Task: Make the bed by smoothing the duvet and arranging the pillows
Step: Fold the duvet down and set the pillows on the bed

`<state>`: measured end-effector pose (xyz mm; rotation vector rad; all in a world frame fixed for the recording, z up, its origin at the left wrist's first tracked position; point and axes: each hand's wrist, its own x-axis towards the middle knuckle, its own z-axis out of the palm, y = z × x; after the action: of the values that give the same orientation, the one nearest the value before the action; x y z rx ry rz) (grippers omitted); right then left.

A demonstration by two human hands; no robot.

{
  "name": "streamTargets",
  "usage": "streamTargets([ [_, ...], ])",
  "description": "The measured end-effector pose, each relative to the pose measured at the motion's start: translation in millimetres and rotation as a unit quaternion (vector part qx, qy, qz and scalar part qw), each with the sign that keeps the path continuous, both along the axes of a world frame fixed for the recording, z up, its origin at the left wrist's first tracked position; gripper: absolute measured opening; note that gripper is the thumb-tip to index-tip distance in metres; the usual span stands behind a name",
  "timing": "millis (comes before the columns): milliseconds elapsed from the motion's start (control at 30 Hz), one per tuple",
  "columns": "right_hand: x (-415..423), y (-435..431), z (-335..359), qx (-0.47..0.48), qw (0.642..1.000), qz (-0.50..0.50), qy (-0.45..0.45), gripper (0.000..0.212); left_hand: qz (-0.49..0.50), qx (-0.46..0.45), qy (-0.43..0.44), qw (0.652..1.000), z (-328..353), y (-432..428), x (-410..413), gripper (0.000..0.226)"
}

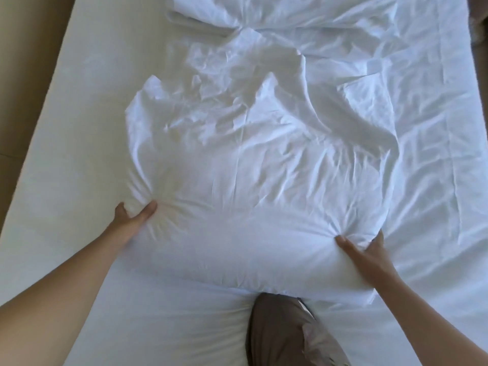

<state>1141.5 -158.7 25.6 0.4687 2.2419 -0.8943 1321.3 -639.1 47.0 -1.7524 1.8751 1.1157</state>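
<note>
Left hand [133, 216] and right hand [369, 253] each clutch an end of what looks like a pillow [250, 202] on the bed [79, 122]. Its long axis runs hand to hand, equally near both.

Bed [66, 133]: pillow [237, 212], crumpled duvet [427, 167].

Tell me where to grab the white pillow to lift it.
Grip the pillow at its plump near end, from both sides, where the left hand and right hand pinch it. The far half looks slack and crumpled and would likely flop.
</note>
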Motion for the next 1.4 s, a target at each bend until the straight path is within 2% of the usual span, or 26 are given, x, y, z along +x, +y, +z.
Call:
streamTargets([
  [100, -7.0, 5.1, -13.2, -0.016, 0.998, -0.012, -0.064, 0.132, 0.019, -0.017, -0.042, 0.999, 6.7, -1.8, 3.2, 0.110],
  [167, -15.0, 4.5, -19.6, -0.015, 0.996, -0.016, -0.089, 0.137, 0.009, -0.006, -0.043, 0.999, 6.6, -10.4, 13.0, 0.119],
  [233, -18.7, 2.0, -23.8, -0.007, 0.995, -0.013, -0.095, 0.129, 0.004, -0.014, -0.042, 0.999, 7.7, -13.9, 23.4, 0.122],
  [300, -18.8, -0.4, -22.6, 0.005, 0.995, -0.014, -0.096, 0.121, 0.006, -0.031, -0.034, 0.999, 22.2, -3.0, 22.3, 0.112],
  [367, -18.0, -1.6, -20.1, 0.005, 0.995, -0.021, -0.094, 0.124, 0.002, -0.049, -0.025, 0.998, 33.7, 8.2, 20.0, 0.108],
  [467, -18.3, -4.0, -14.5, 0.006, 0.996, -0.027, -0.083, 0.137, -0.007, -0.054, -0.026, 0.998, 39.7, 8.1, 24.9, 0.114],
  [533, -13.9, -5.4, -11.5, 0.009, 0.997, -0.033, -0.068, 0.139, -0.019, -0.039, -0.017, 0.999, 43.7, 6.3, 22.8, 0.101],
  [633, -2.3, -1.6, -6.1, 0.013, 0.997, -0.045, -0.062, 0.124, -0.019, -0.001, 0.002, 1.000, 42.4, 5.3, 23.4, 0.065],
  [700, 7.2, 0.5, -2.2, -0.005, 0.996, -0.068, -0.061, 0.120, -0.010, 0.060, 0.019, 0.998, 40.1, 1.9, 27.8, 0.052],
  [767, 17.9, 2.3, 1.3, -0.029, 0.993, -0.099, -0.059, 0.112, 0.006, 0.123, 0.038, 0.992, 32.9, -8.6, 33.0, 0.059],
  [867, 30.8, -1.6, 13.1, -0.047, 0.989, -0.126, -0.056, 0.100, 0.033, 0.173, 0.059, 0.983, 23.5, -22.2, 41.1, 0.072],
  [967, 41.6, -12.1, 35.5, -0.044, 0.989, -0.130, -0.047, 0.074, 0.042, 0.201, 0.074, 0.976, 17.6, -24.0, 49.9, 0.070],
  [1000, 44.5, -14.8, 42.3, -0.042, 0.989, -0.132, -0.043, 0.071, 0.043, 0.207, 0.080, 0.974, 18.4, -23.6, 51.7, 0.067],
  [1067, 49.7, -17.2, 49.7, -0.030, 0.988, -0.143, -0.043, 0.091, 0.043, 0.210, 0.101, 0.972, 20.5, -23.0, 52.7, 0.067],
  [1133, 50.1, -11.4, 52.2, -0.016, 0.987, -0.151, -0.059, 0.112, 0.048, 0.201, 0.111, 0.972, 20.0, -26.3, 53.9, 0.086],
  [1167, 49.3, -9.6, 56.0, -0.017, 0.987, -0.145, -0.063, 0.114, 0.051, 0.192, 0.112, 0.974, 20.5, -29.4, 54.3, 0.098],
  [1233, 46.3, -19.8, 80.7, -0.020, 0.988, -0.139, -0.070, 0.101, 0.051, 0.179, 0.117, 0.975, 26.2, -34.7, 55.2, 0.111],
  [1300, 41.5, -27.5, 109.4, -0.030, 0.988, -0.144, -0.045, 0.083, 0.053, 0.162, 0.137, 0.976, 50.8, -37.4, 49.4, 0.112],
  [1333, 39.2, -27.1, 121.9, -0.041, 0.989, -0.139, -0.027, 0.086, 0.046, 0.148, 0.151, 0.976, 67.7, -38.9, 44.8, 0.107],
  [1400, 33.2, -28.2, 147.4, -0.056, 0.990, -0.130, 0.011, 0.107, 0.020, 0.125, 0.194, 0.973, 94.5, -46.8, 35.4, 0.090],
])
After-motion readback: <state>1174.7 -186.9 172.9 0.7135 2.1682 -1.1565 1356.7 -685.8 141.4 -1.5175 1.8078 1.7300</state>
